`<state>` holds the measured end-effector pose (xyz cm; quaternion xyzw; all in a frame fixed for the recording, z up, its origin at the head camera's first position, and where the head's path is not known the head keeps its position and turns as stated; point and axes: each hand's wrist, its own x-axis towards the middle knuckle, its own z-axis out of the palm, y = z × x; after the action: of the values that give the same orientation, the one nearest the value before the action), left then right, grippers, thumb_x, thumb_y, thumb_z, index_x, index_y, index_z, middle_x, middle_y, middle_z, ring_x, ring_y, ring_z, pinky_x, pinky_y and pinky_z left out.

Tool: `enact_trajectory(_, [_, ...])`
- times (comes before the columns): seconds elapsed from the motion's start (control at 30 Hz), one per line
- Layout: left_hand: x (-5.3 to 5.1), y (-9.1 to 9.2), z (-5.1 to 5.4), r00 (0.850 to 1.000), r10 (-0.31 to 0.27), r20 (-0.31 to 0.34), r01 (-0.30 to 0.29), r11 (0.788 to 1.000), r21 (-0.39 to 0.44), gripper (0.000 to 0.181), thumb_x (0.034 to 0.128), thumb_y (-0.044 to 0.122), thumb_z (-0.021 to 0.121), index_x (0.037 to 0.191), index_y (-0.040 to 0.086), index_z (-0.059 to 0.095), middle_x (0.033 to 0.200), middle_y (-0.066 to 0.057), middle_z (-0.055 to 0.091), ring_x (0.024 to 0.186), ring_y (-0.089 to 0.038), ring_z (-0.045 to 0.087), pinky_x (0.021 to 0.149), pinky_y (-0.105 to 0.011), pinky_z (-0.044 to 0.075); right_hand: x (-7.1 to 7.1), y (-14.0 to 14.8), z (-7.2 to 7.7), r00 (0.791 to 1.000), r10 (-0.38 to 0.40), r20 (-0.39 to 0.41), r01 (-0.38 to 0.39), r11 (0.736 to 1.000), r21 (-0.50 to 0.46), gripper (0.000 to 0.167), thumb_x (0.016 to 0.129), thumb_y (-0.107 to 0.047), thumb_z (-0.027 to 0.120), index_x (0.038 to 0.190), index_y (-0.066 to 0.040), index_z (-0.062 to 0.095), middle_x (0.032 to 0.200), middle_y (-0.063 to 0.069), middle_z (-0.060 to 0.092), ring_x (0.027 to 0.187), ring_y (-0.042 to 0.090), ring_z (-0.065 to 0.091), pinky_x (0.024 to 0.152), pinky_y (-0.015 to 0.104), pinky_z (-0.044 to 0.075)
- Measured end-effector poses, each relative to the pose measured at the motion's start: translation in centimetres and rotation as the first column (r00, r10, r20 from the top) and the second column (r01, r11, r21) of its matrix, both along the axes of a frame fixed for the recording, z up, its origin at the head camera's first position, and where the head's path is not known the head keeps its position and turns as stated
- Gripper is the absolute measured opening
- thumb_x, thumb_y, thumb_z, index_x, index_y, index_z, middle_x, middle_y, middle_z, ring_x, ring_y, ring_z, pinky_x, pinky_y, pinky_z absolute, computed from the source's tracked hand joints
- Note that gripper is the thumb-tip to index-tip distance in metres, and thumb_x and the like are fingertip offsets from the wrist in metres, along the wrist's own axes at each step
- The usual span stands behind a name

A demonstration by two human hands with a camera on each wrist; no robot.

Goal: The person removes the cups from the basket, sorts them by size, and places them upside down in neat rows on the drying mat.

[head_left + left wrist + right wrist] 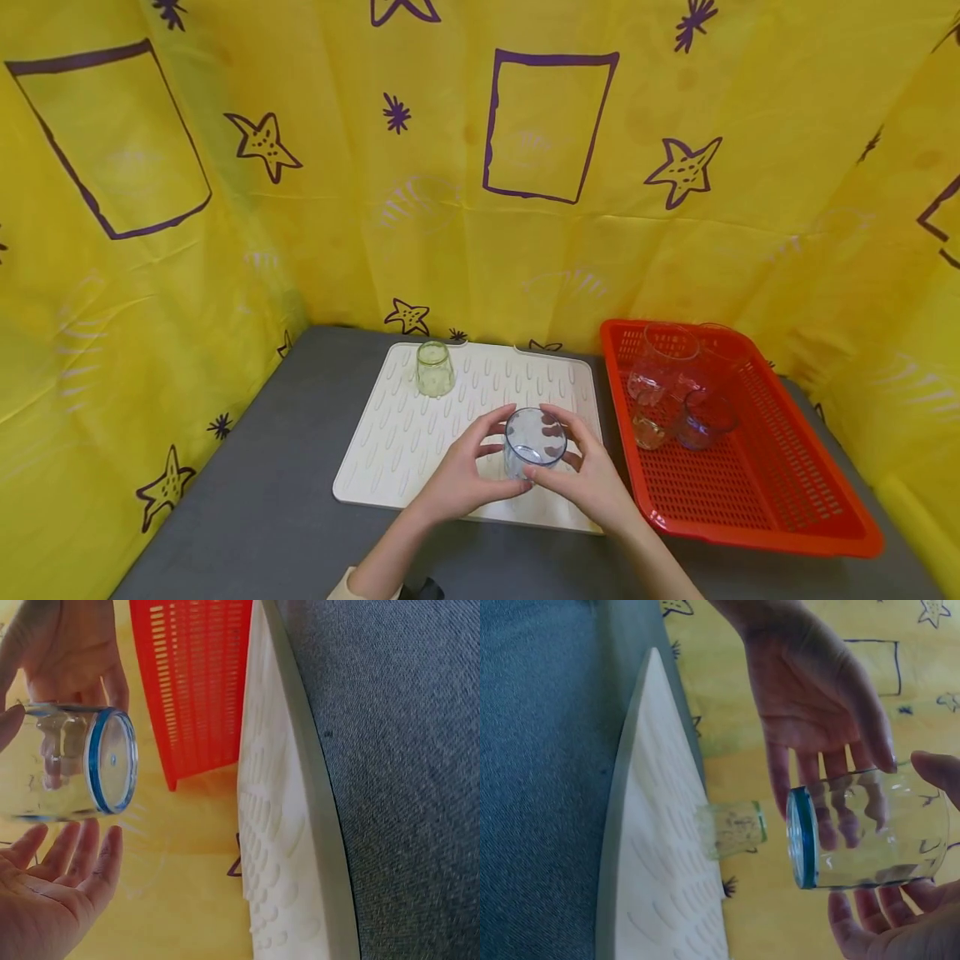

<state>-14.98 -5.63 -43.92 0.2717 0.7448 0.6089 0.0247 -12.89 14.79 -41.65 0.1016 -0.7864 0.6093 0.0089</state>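
Observation:
A clear glass with a bluish rim (534, 454) is held upright above the white mat (397, 433), between both hands. The left hand (467, 473) has its thumb and fingers round the left side. On the other side the right hand (592, 475) grips it, thumb at the near side. In the left wrist view the thick blue-edged base of the glass (112, 761) faces the mat, with the left hand (56, 900) below in the picture and the right hand (71, 656) above. The right wrist view shows the glass (870, 832) off the mat.
A greenish glass (435, 371) stands upside down on the mat's back left. Right of the mat, a red perforated basket (750, 492) contains several clear glasses (663, 367) towards its back left. Yellow patterned cloth (337, 208) surrounds the grey table (255, 467).

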Motion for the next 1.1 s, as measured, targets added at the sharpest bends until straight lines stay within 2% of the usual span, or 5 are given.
enact_trajectory(0.23, [0.1,0.2,-0.2,1.000,0.016,-0.023,-0.017,1.000,-0.022,0.082,0.0758,0.020,0.084,0.145,0.026,0.041,0.140,0.002,0.051,0.125,-0.015,0.049,0.099,-0.039,0.046,0.3,-0.6,-0.6,1.000,-0.002,0.003,0.002,1.000,0.028,0.074,0.073,-0.021,0.085,0.139,-0.022,0.050,0.131,0.005,0.052,0.119,0.024,0.047,0.099,0.050,0.044])
enact_trajectory(0.5, [0.2,0.2,-0.3,0.999,0.037,-0.017,-0.037,0.999,-0.022,0.081,0.0760,0.022,0.084,0.145,0.016,0.043,0.137,-0.002,0.054,0.123,-0.020,0.052,0.098,-0.040,0.046,0.4,-0.9,-0.6,0.999,-0.010,0.030,0.009,0.999,0.037,0.079,0.072,-0.023,0.086,0.141,-0.021,0.049,0.133,0.001,0.050,0.120,0.024,0.047,0.100,0.051,0.043])
enact_trajectory(0.77, [0.5,0.2,-0.2,0.996,0.069,0.050,-0.070,0.997,0.022,0.078,0.0773,0.024,0.084,0.144,0.021,0.044,0.136,0.003,0.054,0.124,-0.015,0.050,0.099,-0.040,0.046,0.4,-0.6,-0.8,0.998,0.040,-0.053,-0.040,0.999,-0.006,0.072,0.078,-0.018,0.081,0.142,-0.021,0.047,0.137,0.006,0.049,0.123,0.028,0.046,0.101,0.048,0.043])
enact_trajectory(0.97, [0.5,0.1,-0.3,0.989,0.047,0.143,-0.069,0.986,0.150,0.076,0.0801,0.017,0.081,0.145,0.017,0.041,0.138,-0.006,0.053,0.126,-0.020,0.050,0.101,-0.042,0.044,0.3,-0.4,-1.2,0.992,0.077,-0.095,-0.085,0.994,-0.075,0.067,0.083,-0.012,0.075,0.143,-0.015,0.045,0.138,0.011,0.048,0.120,0.029,0.046,0.098,0.031,0.046])
enact_trajectory(1.1, [0.4,0.1,-0.4,0.981,-0.011,0.194,-0.044,0.959,0.280,0.079,0.0802,0.006,0.079,0.146,0.009,0.036,0.141,-0.010,0.049,0.129,-0.027,0.047,0.101,-0.037,0.044,0.4,-0.2,-1.5,0.990,0.095,-0.105,-0.106,0.989,-0.105,0.066,0.084,-0.009,0.074,0.143,-0.013,0.044,0.140,0.010,0.046,0.119,0.029,0.045,0.097,0.028,0.046])
